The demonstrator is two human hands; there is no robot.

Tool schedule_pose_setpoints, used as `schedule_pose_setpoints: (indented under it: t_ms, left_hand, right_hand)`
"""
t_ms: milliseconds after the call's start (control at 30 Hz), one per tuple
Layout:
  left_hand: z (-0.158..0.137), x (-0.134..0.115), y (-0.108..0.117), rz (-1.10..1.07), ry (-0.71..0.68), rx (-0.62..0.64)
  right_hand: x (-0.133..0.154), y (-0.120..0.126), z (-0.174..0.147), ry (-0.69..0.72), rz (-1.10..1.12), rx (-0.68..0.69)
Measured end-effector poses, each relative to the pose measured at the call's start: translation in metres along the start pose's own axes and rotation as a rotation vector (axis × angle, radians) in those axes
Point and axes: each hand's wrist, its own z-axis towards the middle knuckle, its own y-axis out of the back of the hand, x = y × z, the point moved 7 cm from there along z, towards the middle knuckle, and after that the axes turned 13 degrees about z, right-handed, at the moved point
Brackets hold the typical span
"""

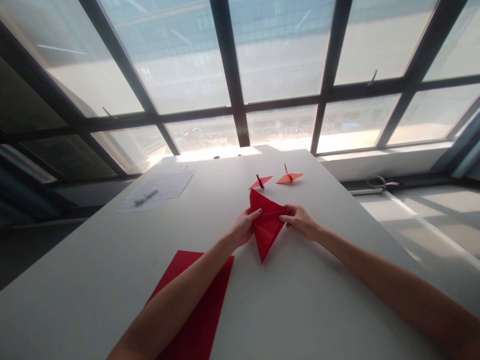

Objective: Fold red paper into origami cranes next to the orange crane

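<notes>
Between my two hands is a folded sheet of red paper (267,222), kite-like in outline, with creases across it and a point hanging toward me. My left hand (244,227) pinches its left edge, thumb on top. On the right edge, my right hand (298,221) grips the paper between thumb and fingers. Just beyond it stand a red paper crane (261,182) and an orange paper crane (290,177). Under my left forearm lies a larger red sheet (204,300), partly covered by the arm.
The white table (318,300) reaches to the tall windows (281,55). Several white papers (161,185) lie at its far left, with a whitish pen-like item (147,196) on them. Beyond the right edge, a coiled cable (376,182) rests on the ledge.
</notes>
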Motion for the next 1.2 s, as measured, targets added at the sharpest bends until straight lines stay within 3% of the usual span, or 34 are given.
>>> schedule_pose_setpoints:
  t_ms: [100,233,633,933,1067,1200]
  left_hand:
    - [0.000,0.001,0.002,0.017,-0.025,-0.038]
    - [-0.003,-0.003,-0.004,0.023,-0.044,0.017]
    - [0.006,-0.006,0.012,-0.189,0.052,-0.005]
    - [0.001,-0.018,0.021,-0.122,-0.084,-0.026]
    - [0.006,-0.018,0.024,-0.146,-0.078,-0.024]
    - [0.010,-0.018,0.032,-0.141,-0.119,-0.106]
  right_hand:
    - [-0.005,0.002,0.001,-0.004,0.014,-0.010]
    - [-0.008,0.003,0.001,0.011,-0.015,-0.042]
    - [-0.005,-0.022,-0.010,-0.026,-0.051,0.140]
    - [-0.008,-0.028,-0.015,-0.020,-0.152,0.089]
    - [-0.007,-0.029,-0.014,-0.010,-0.104,0.108]
    - [-0.008,-0.029,-0.014,-0.027,-0.052,0.106]
